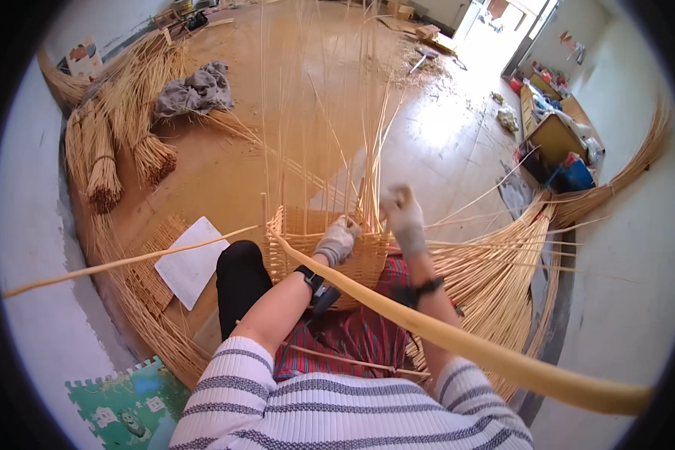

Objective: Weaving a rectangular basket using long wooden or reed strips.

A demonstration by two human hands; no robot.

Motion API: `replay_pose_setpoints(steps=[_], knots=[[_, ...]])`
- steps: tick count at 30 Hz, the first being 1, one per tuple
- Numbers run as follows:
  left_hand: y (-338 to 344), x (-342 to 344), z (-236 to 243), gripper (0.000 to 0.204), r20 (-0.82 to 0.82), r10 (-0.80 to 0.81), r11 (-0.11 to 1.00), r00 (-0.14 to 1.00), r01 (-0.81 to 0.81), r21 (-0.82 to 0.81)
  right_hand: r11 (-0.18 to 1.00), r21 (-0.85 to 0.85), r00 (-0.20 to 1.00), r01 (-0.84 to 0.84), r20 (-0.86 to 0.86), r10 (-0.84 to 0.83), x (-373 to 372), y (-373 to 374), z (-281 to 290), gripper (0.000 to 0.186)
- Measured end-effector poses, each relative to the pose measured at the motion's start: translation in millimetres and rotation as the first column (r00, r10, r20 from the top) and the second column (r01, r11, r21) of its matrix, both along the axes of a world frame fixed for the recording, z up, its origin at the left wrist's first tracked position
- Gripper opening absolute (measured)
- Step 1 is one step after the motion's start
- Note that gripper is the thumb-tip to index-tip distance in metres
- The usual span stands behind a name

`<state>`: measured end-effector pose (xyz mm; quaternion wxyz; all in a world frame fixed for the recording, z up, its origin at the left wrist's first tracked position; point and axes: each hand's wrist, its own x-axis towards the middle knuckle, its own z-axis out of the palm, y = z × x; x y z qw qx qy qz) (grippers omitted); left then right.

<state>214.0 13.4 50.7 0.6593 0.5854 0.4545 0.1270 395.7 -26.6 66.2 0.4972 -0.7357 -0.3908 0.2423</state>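
A partly woven wicker basket [300,244] stands between my knees, with tall, thin upright rods rising from its rim. My left hand [339,238], in a pale work glove, is closed on the basket's near rim among the stakes. To the right and slightly higher, my gloved right hand [405,217] is raised beside the upright rods with its fingers curled. What lies inside those fingers is too small to make out. A thick peeled rod [457,334] runs from the basket's left corner across my forearms to the lower right. Another rod [127,262] extends leftward from that corner.
A large fan of loose wicker rods [495,292] spreads on the right. Tied bundles [105,161] and a grey cloth [195,91] lie at the left. A white sheet [191,262] rests on a woven panel [146,281]. Green foam mats [127,401] are at lower left.
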Motion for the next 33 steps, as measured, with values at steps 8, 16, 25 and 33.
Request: replay_pose_setpoints(steps=[8, 16, 25, 33], knots=[[10.6, 8.4, 0.0, 0.026, -0.110, 0.113, 0.992, 0.987, -0.118, -0.039, 0.942, 0.329, 0.927, 0.062, -0.369, 0.068, -0.8, -3.9, 38.5, 0.056], [-16.3, -19.5, -14.7, 0.053, 0.268, 0.109, 0.993, 0.957, -0.117, 0.013, 0.921, -0.328, 0.955, -0.209, 0.135, 0.264, -48.0, -100.6, 30.3, 0.048], [33.4, -201.3, -76.4, 0.037, 0.332, 0.222, 0.664, 0.917, -0.392, 0.637, 0.723, 0.257, 0.711, -0.641, 0.554, 0.433, -186.2, -56.4, 109.7, 0.049], [78.6, -203.0, -55.1, 0.044, -0.011, 0.055, 0.957, 0.998, -0.050, 0.286, 0.849, 0.511, 0.881, 0.133, -0.453, 0.134, -137.3, -30.0, 1.2, 0.008]])
